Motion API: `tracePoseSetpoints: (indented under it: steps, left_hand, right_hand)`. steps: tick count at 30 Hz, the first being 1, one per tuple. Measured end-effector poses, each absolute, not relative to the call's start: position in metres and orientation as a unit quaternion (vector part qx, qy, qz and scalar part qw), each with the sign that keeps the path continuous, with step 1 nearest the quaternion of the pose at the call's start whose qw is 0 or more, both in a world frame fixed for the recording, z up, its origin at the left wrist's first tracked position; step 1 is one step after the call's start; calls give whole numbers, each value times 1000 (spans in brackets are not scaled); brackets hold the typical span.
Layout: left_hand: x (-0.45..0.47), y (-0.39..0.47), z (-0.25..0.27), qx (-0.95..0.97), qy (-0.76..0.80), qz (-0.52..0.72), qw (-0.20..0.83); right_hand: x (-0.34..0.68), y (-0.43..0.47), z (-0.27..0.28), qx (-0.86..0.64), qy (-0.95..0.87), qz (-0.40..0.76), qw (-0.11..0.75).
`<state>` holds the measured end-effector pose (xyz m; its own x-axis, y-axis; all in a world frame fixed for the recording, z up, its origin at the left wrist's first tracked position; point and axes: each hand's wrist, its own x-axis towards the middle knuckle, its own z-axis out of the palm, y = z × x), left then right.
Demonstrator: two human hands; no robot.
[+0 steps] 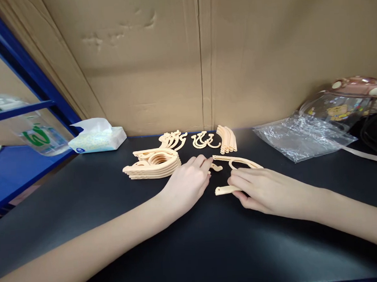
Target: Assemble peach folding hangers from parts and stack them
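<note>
Clock directions run from the gap between my hands. A cardboard wall (140,76) stands across 12 o'clock, and the black counter (195,251) spreads beneath my arms. A blue shelf (27,70) rises at 10 o'clock. Between 2 and 3 lie a crumpled plastic bag (290,139) and, behind it, a clear bag (336,111) printed with a bear. Between 9 and 10 I see a bottle (43,137) by the shelf and, nearer, a tissue box (99,140). A stack of cream frames (155,172) sits just beside my left hand (189,177), which is at 9. My right hand (263,189), between 3 and 4, has its fingers clamped on a single frame (237,159), whose upper arm reaches my left fingertips. My left fingers are bunched together; I can't tell what they grip. Short strips (227,139) lie just past 12, a cluster of hooks (165,140) at 10, and three loose hooks (203,145) at 11. One small curled piece (216,168) shows beside my left fingertips.
</note>
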<state>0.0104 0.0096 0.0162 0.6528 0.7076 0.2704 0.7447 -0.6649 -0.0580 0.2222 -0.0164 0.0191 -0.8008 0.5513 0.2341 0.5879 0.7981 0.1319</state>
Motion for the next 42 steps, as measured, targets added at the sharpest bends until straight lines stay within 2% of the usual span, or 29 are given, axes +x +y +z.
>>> tracePoseSetpoints:
  steps: [7, 12, 15, 17, 24, 31, 42]
  left_hand:
    - [2, -4, 24, -910, -392, -135, 15]
    - [-5, -11, 30, -875, -422, -202, -124]
    - [-6, -14, 31, -855, -433, -195, -209]
    - [-6, -16, 31, -852, -436, -174, -230]
    - [-7, -20, 30, -860, -408, -198, -233]
    - [-10, -19, 31, -860, -397, -149, -283]
    - [-8, -13, 21, -911, -370, -76, -167]
  right_hand:
    - [224, -20, 12, -285, -936, -187, 83]
    - [223, -16, 7, -291, -923, -226, 110]
    - [221, -15, 7, -300, -916, -225, 143]
    - [220, -14, 9, -303, -912, -218, 168]
    - [220, -16, 11, -310, -914, -169, 201]
    - [217, -17, 10, -299, -911, -185, 217]
    - [214, -20, 7, -286, -935, -120, 173]
